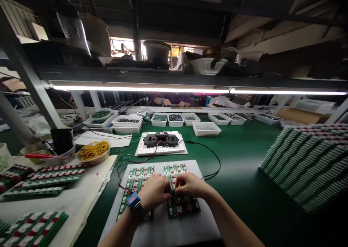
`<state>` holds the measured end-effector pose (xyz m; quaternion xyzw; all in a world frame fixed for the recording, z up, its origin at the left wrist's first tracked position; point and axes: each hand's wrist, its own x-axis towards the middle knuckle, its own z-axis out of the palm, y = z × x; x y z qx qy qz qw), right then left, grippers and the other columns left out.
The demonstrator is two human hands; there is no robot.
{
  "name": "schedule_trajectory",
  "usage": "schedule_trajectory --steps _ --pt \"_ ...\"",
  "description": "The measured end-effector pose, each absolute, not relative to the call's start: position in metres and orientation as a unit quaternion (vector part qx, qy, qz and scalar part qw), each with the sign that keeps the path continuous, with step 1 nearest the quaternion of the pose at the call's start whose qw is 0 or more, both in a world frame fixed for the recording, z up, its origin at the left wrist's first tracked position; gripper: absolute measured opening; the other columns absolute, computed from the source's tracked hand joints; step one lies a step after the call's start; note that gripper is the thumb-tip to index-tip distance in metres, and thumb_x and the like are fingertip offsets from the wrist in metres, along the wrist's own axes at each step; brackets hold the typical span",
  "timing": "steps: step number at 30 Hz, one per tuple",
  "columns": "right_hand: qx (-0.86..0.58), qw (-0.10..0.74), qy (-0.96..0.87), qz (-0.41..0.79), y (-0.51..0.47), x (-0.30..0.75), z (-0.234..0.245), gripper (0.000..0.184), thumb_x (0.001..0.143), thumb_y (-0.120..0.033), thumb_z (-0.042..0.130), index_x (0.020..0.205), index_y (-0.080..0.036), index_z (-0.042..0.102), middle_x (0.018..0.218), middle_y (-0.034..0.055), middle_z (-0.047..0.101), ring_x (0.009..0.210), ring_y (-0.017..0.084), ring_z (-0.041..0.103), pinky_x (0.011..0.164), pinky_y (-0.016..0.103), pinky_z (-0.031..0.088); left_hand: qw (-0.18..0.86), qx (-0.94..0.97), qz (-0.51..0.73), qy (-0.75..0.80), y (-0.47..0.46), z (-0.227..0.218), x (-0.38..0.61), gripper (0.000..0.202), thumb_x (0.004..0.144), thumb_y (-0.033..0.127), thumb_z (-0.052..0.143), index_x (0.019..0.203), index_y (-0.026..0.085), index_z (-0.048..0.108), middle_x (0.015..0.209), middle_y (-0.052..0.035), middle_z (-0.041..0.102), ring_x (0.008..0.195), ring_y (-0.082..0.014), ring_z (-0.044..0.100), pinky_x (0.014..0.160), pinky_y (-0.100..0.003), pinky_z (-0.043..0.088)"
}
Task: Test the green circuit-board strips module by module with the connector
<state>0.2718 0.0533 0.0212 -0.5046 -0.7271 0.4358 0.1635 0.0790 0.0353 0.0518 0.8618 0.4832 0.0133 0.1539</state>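
while curled, both hands (pixel 153 192) (pixel 192 185) touch green circuit boards (pixel 136 180) (pixel 175 172)

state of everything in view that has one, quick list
left hand: curled down over the boards
right hand: curled down beside the left
two green circuit-board panels: lying flat side by side under the hands
white foam sheet: flat beneath the panels
black plastic device: sitting on a white tray, wires trailing out
yellow rubber bands: heaped loose
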Motion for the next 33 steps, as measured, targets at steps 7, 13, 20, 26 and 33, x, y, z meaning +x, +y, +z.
schedule_trajectory --steps 7,13,20,26,33 --pt "-0.505 0.153 -0.729 0.436 0.053 0.272 0.021 0.008 0.065 -0.014 0.069 0.072 -0.017 0.067 0.064 -0.005 0.059 0.062 0.01 0.051 0.052 0.017 0.034 0.153 0.862 0.01 0.482 0.036 0.047 0.08 0.01 0.077 0.028 0.067 0.083 0.023 0.072 0.087 -0.0023 0.071 0.091 -0.024 0.061 0.078 -0.03 0.043" --pt "-0.52 0.14 -0.729 0.423 0.053 0.268 0.024 0.007 0.065 -0.014 0.069 0.071 -0.017 0.068 0.062 -0.0048 0.061 0.061 0.011 0.052 0.052 0.018 0.033 0.156 0.859 -0.002 0.488 0.033 0.047 0.084 0.011 0.077 0.026 0.065 0.083 0.024 0.074 0.086 -0.0032 0.073 0.095 -0.0257 0.06 0.084 -0.034 0.043" --pt "-0.538 0.107 -0.754 0.362 0.049 0.266 0.031 0.011 0.067 -0.019 0.067 0.076 -0.02 0.071 0.07 -0.0036 0.066 0.066 0.013 0.055 0.058 0.02 0.035 0.14 0.852 -0.014 0.503 0.029 0.048 0.089 0.008 0.078 0.025 0.066 0.078 0.025 0.073 0.088 -0.0039 0.073 0.096 -0.0261 0.061 0.1 -0.046 0.037" --pt "-0.574 0.11 -0.763 0.276 0.045 0.256 0.027 0.014 0.073 -0.035 0.066 0.072 -0.021 0.068 0.074 -0.0002 0.069 0.075 0.018 0.059 0.071 0.025 0.038 0.132 0.857 -0.001 0.498 0.034 0.04 0.084 0.01 0.075 0.025 0.063 0.078 0.023 0.072 0.088 -0.0045 0.073 0.094 -0.0273 0.062 0.088 -0.038 0.043" --pt "-0.562 0.116 -0.779 0.252 0.043 0.256 0.025 0.016 0.074 -0.037 0.065 0.073 -0.022 0.07 0.077 0.0005 0.072 0.081 0.021 0.063 0.083 0.032 0.038 0.135 0.848 -0.003 0.513 0.036 0.034 0.085 0.014 0.072 0.028 0.062 0.08 0.024 0.073 0.089 -0.0034 0.074 0.094 -0.0274 0.062 0.088 -0.038 0.044"
